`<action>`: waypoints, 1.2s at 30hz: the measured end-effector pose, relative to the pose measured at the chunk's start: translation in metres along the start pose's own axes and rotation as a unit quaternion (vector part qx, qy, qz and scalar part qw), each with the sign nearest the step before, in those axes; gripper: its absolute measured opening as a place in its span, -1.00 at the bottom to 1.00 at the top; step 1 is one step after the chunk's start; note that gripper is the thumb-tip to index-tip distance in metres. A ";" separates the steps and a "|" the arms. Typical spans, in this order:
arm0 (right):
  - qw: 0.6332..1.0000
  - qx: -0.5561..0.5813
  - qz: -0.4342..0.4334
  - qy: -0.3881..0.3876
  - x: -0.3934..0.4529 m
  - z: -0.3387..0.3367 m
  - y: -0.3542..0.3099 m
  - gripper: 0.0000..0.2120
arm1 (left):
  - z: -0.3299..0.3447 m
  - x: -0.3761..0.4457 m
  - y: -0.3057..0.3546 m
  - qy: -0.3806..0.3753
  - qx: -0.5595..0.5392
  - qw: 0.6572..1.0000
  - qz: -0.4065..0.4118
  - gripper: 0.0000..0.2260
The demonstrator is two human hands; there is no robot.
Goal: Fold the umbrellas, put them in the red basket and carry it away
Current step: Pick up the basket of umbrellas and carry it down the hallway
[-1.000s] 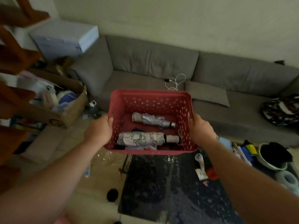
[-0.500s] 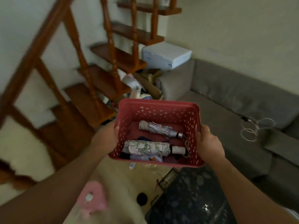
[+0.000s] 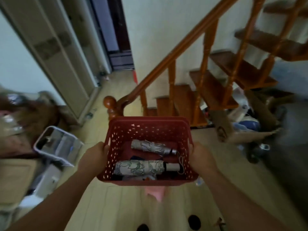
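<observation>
I carry the red basket in front of me, off the floor. My left hand grips its left rim and my right hand grips its right rim. Inside lie folded umbrellas: a silver one toward the far side and a white one with a green leaf print nearer me, its pale handle pointing right. A dark, partly hidden item lies beneath them.
A wooden staircase with a banister and round newel knob rises ahead and right. A tall pale cabinet stands left, a dark doorway beyond it. A grey crate and clutter sit left; a cardboard box right.
The view has swung left from the grey sofa past the stairs toward the hallway and doorway. Both hands keep the same hold on the basket, and the umbrellas stay in place.
</observation>
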State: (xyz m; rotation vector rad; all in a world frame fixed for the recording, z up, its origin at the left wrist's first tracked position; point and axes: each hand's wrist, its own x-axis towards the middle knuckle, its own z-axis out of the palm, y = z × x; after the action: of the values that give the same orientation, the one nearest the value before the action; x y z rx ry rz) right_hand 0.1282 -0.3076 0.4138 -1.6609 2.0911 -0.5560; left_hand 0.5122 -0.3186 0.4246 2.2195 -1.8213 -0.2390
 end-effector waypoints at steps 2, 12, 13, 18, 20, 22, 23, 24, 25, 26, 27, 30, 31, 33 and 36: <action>0.999 -0.001 -0.045 -0.022 0.010 0.028 -0.043 -0.64 | -0.013 -0.006 -0.051 0.012 -0.008 0.999 -0.046 -0.67; 0.971 -0.010 -0.204 -0.126 0.037 0.174 -0.282 -0.69 | -0.076 -0.006 -0.281 0.087 -0.027 0.966 -0.242 -0.74; 0.969 -0.015 -0.211 -0.131 0.044 0.190 -0.305 -0.69 | -0.078 0.005 -0.301 0.092 -0.030 0.964 -0.248 -0.74; 0.959 -0.053 -0.245 -0.133 0.095 0.263 -0.414 -0.61 | -0.089 0.083 -0.398 0.085 -0.051 0.956 -0.275 -0.70; 0.960 -0.050 -0.243 -0.127 0.117 0.284 -0.450 -0.62 | -0.102 0.118 -0.425 0.091 -0.058 0.957 -0.271 -0.68; 0.962 -0.047 -0.239 -0.121 0.141 0.299 -0.482 -0.63 | -0.118 0.157 -0.445 0.102 -0.045 0.959 -0.262 -0.68; 0.963 -0.043 -0.237 -0.121 0.154 0.306 -0.496 -0.63 | -0.124 0.177 -0.455 0.105 -0.040 0.961 -0.253 -0.70; 0.963 -0.041 -0.234 -0.125 0.168 0.313 -0.509 -0.64 | -0.130 0.196 -0.463 0.106 -0.041 0.964 -0.241 -0.72; 0.964 -0.040 -0.231 -0.127 0.182 0.318 -0.521 -0.65 | -0.134 0.216 -0.470 0.105 -0.045 0.967 -0.226 -0.72; 0.964 -0.042 -0.228 -0.126 0.198 0.326 -0.532 -0.66 | -0.137 0.237 -0.477 0.103 -0.056 0.970 -0.212 -0.72; 0.964 -0.047 -0.230 -0.124 0.215 0.333 -0.543 -0.67 | -0.139 0.259 -0.483 0.100 -0.069 0.972 -0.202 -0.73; 0.965 -0.061 -0.233 -0.105 0.270 0.353 -0.577 -0.69 | -0.142 0.324 -0.499 0.091 -0.071 0.975 -0.191 -0.76; 0.966 -0.061 -0.231 -0.098 0.289 0.360 -0.590 -0.69 | -0.141 0.345 -0.505 0.091 -0.065 0.976 -0.185 -0.74; 0.968 -0.059 -0.228 -0.089 0.331 0.377 -0.615 -0.69 | -0.138 0.389 -0.517 0.090 -0.059 0.979 -0.172 -0.71; 0.969 -0.040 -0.226 -0.089 0.397 0.404 -0.651 -0.69 | -0.138 0.466 -0.533 0.094 -0.061 0.979 -0.169 -0.66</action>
State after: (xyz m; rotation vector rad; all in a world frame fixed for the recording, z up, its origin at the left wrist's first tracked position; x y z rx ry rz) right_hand 0.7960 -0.8543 0.4019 -2.1644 1.6316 -0.4384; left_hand 1.1443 -0.6657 0.4130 2.3628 -1.2940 -0.1890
